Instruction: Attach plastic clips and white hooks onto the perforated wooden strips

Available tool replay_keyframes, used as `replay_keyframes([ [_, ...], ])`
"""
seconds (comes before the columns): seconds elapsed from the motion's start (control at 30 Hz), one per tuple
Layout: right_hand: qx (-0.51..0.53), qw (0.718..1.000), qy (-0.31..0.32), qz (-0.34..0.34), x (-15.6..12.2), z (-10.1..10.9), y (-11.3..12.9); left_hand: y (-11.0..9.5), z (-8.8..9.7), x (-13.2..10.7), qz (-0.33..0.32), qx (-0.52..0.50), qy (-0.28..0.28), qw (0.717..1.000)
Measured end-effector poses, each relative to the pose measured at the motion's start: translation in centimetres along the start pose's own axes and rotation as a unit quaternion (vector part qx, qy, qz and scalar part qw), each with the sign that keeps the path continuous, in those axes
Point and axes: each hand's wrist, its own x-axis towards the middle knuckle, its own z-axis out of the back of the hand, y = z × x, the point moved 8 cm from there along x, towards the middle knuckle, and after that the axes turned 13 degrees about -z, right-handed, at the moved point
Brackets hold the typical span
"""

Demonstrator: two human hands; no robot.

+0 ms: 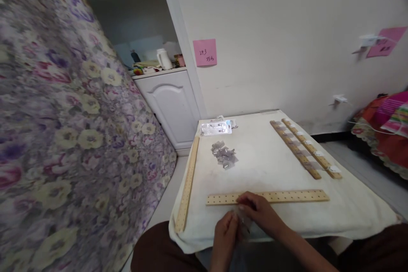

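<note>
My left hand [225, 231] and my right hand [258, 211] meet at the near edge of a white-covered table [350, 204]. Both pinch a small clear plastic bag [242, 221]; its contents are too blurred to name. Just beyond my fingers lies a wooden strip with rows of holes [287, 196], set crosswise. A pile of small clear bags [224, 154] sits farther back in the middle.
Another holed wooden strip [188, 185] lies along the table's left edge. Two strips with white pieces on them [304, 148] lie at the right. A blister pack [218, 127] rests at the far edge. A flowered fabric [63, 127] fills the left; a white cabinet [172, 102] stands behind.
</note>
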Motion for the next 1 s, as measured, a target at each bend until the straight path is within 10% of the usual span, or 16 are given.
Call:
replay_keyframes([
  [0.37,0.021,0.981,0.189,-0.042,2.7,-3.6,0.4,0.2,2.4,-0.3,0.0,0.008,-0.035,0.999],
  [0.67,0.055,0.984,0.166,-0.017,10.0,-6.8,1.2,-2.6,10.4,-1.4,-0.115,0.231,-0.218,0.941],
  [1.0,0.0,0.992,0.119,-0.035,12.3,-8.8,-1.0,-0.6,10.0,-0.3,-0.117,0.324,-0.194,0.918],
])
